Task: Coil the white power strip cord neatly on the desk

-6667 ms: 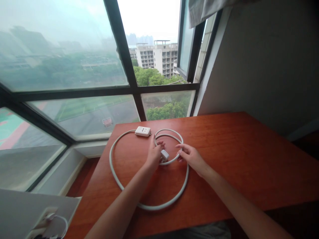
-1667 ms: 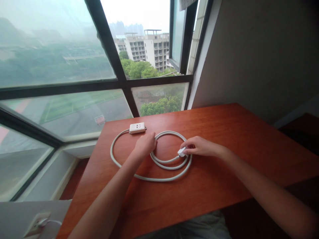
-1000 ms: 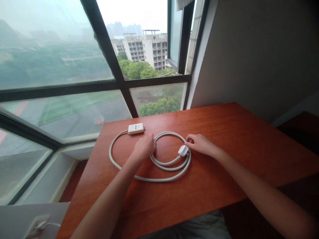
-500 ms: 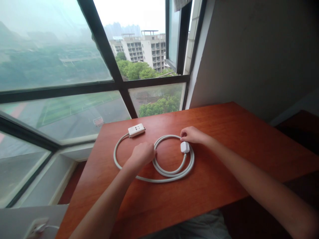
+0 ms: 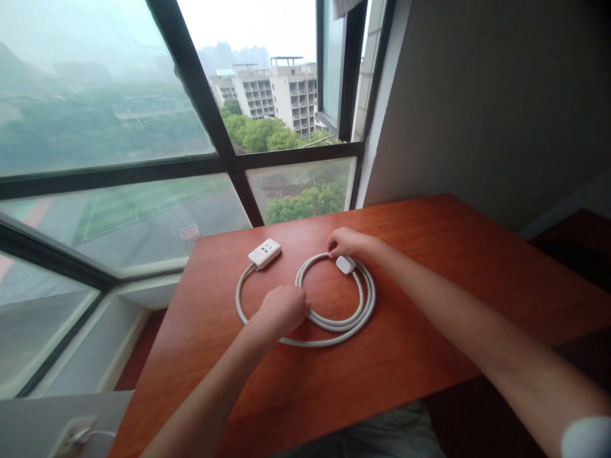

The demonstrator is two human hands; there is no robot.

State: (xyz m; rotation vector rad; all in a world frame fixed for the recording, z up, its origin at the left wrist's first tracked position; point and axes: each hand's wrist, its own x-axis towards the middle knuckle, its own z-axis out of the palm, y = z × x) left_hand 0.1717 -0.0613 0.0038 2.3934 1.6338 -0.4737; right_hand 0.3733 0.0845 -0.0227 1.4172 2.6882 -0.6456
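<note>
A white extension cord [image 5: 329,342] lies looped in a coil on the reddish-brown table. My left hand [image 5: 285,310] is closed on the coil's left side, its fingertips partly hidden behind the hand. At the far side of the loop, my right hand [image 5: 352,243] pinches the cord. Just below the right fingers sits the white plug [image 5: 345,264], inside the upper right of the coil. The cord's other end curves out left to a white socket block [image 5: 265,254], which lies with its outlet holes facing up.
The wooden table [image 5: 415,318] meets a dark-framed window [image 5: 296,156] at the back, with one pane swung open. A grey wall [image 5: 458,114] rises on the right. Low at the left, a wall outlet [image 5: 74,439] has a white plug in it.
The coil has turned anticlockwise: my right hand and the plug moved left and away, my left hand slightly right and nearer. The socket block has swivelled and shifted a little right.
</note>
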